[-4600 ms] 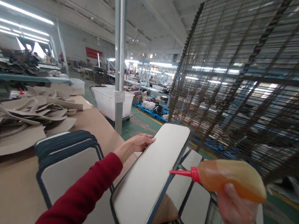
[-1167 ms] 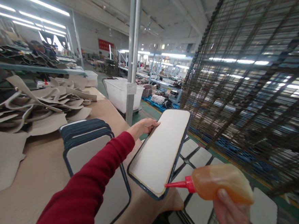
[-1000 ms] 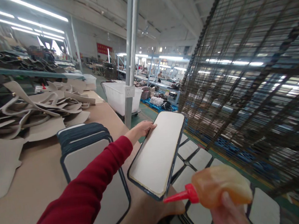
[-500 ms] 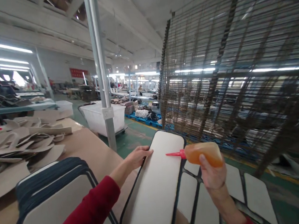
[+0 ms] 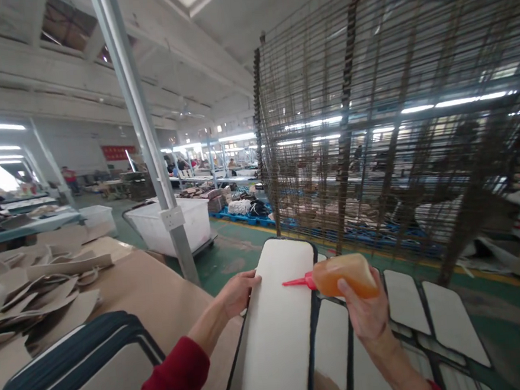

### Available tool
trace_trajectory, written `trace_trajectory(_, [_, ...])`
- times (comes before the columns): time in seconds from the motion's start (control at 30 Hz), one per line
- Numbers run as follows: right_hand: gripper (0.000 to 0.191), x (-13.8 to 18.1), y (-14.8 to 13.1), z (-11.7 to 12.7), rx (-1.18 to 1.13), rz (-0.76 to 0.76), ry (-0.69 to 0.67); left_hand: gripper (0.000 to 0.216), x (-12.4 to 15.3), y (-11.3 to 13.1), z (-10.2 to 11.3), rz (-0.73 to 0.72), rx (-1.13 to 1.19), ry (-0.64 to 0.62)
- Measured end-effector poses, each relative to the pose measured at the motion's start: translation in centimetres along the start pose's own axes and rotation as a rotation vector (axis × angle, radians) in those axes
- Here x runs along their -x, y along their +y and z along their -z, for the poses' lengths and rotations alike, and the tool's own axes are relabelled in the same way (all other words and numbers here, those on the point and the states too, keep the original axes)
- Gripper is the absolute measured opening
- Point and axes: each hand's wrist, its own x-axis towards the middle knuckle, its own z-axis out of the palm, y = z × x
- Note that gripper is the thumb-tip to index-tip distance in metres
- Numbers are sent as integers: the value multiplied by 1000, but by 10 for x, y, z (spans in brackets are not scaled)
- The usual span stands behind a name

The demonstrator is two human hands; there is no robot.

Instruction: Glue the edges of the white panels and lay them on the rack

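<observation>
In a long factory hall, beside a brown table (image 5: 160,297) and a tall wire rack (image 5: 370,122), the left hand (image 5: 235,292) grips the left edge of one white, dark-rimmed panel (image 5: 282,330), fingers curled over the rim. The right hand (image 5: 366,312) is clamped round one amber glue bottle (image 5: 343,274). A second ago its red nozzle (image 5: 295,282) sat at the panel's near corner and now hangs over the far end, so the work seems to have shifted there; one stack of panels (image 5: 76,368) lies left, and at least four laid-out panels (image 5: 404,292) lie right.
</observation>
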Motion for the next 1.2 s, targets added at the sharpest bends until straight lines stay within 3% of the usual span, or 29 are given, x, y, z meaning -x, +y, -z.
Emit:
trace_trajectory(0.1, [70,1,1,2,42,28,-29,28,0,0,-7,50,-24,70])
trace_trajectory(0.3, [67,0,-2,8,83,50,5,34,2,1,-16,-1,-83,-67])
trace_trajectory(0.47, [68,51,-4,29,156,-60,-25,29,-8,3,-7,-10,-62,-31])
trace_trajectory(0.57, [68,81,-4,40,184,-157,-122,29,-13,2,-4,-29,-78,-38])
trace_trajectory(0.63, [69,75,-7,39,222,-134,-112,29,-13,1,-6,-39,-74,-54])
trace_trajectory(0.77, [69,12,-21,22,160,62,99,31,-9,0,-18,-20,-47,-128])
trace_trajectory(0.87, [69,-19,-27,16,96,105,125,31,-8,2,-26,-33,-36,-161])
trace_trajectory(0.93, [65,-9,-24,25,118,71,84,28,-10,3,-27,-39,-19,-146])
trace_trajectory(1.1, [67,49,-11,63,191,-96,-59,24,-18,3,-25,-55,-32,-85])
trace_trajectory(1.2, [70,35,-25,61,166,-73,62,26,-18,4,-34,-66,-59,-97])
